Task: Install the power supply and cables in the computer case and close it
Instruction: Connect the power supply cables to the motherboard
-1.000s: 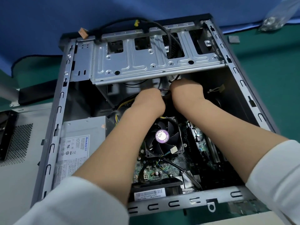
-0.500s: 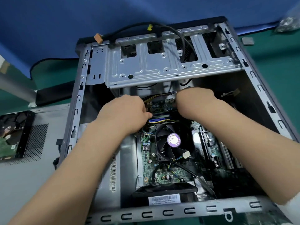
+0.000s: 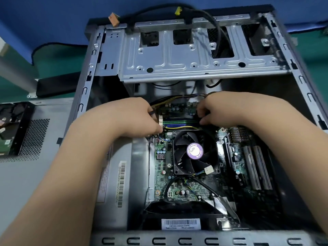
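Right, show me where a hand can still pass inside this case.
Open: the dark well between drive cage and expansion slots. Crowded: left hand, right hand and yellow-black cables over the memory slots, behind the CPU fan.

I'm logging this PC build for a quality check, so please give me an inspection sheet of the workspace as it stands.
Surface: green mat, blue cloth behind.
Job's things: case open; power supply at its left side; motherboard and fan exposed.
Clutter: side panel left of case, hard drive on it.
Grippers: left hand and right hand curled round the cable ends.
Cables: yellow-black bundle spans both hands; black cable over drive cage.
Surroundings: nothing seen.
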